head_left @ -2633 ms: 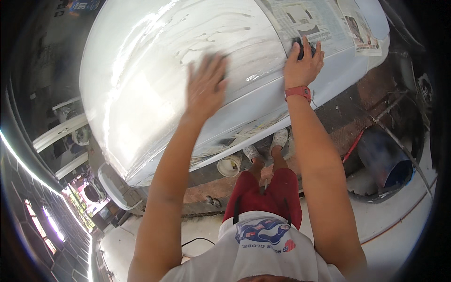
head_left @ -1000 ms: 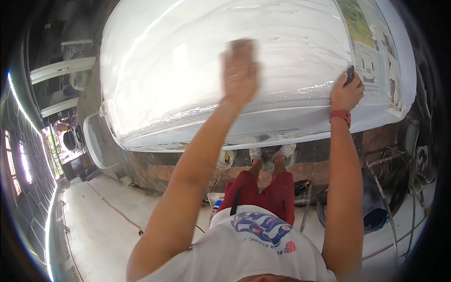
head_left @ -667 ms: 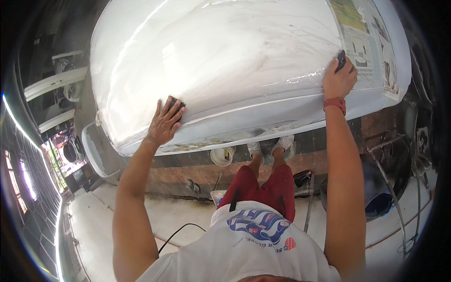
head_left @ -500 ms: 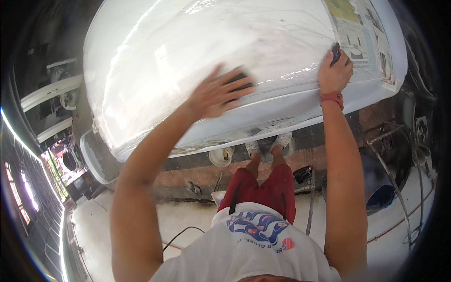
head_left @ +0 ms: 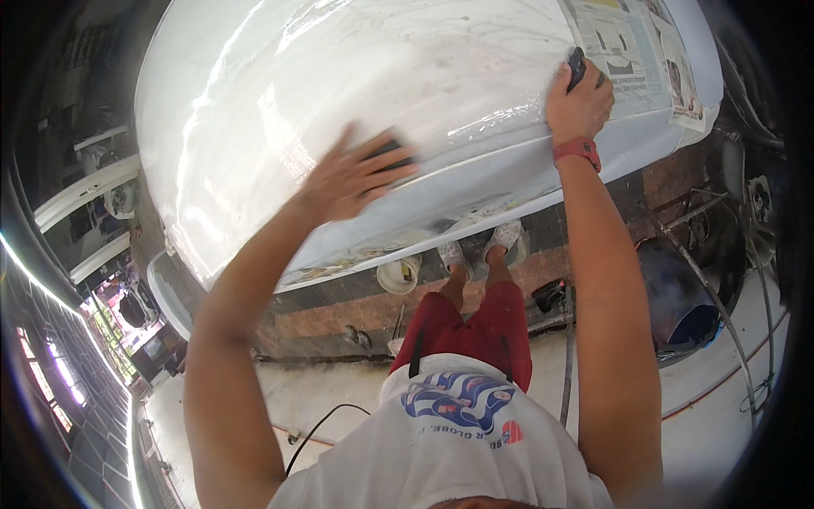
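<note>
From where I stand, the left hand [head_left: 356,174] is spread open, its blurred fingers laid over a dark pad [head_left: 392,155] on the wet-looking white panel [head_left: 356,85], probably to keep the pad flat; the right hand [head_left: 580,102] is curled round a black block [head_left: 577,68] beside the newspaper sheets [head_left: 626,72], perhaps for steadiness. A second ago the left hand was farther in over the panel; now it is closer to the near edge; the right hand has stayed beside the newspaper.
</note>
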Action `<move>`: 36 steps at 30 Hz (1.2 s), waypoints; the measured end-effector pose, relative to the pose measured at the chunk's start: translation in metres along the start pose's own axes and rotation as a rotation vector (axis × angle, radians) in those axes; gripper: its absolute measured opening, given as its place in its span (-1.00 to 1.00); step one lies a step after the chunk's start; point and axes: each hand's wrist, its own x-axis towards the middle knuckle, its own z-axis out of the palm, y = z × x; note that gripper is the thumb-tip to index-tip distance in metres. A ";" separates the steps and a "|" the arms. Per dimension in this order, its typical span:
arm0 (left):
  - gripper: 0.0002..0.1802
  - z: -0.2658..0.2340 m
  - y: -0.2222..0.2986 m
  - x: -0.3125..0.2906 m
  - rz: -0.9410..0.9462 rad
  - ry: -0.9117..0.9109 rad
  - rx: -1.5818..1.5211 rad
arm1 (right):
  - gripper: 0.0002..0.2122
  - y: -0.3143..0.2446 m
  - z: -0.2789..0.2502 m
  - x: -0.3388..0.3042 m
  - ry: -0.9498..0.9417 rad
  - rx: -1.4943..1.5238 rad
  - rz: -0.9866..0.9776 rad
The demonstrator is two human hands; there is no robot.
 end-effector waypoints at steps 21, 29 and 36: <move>-0.37 -0.039 -0.036 0.149 -0.269 0.436 0.110 | -0.55 -0.011 -0.007 -0.002 -0.018 0.031 0.000; -0.27 0.012 -0.067 -0.028 -0.654 0.360 -0.127 | -0.56 0.000 -0.012 0.005 0.014 0.036 -0.022; -0.33 0.000 -0.148 0.045 -0.864 0.755 -0.195 | -0.57 -0.017 -0.013 0.005 0.009 0.076 -0.054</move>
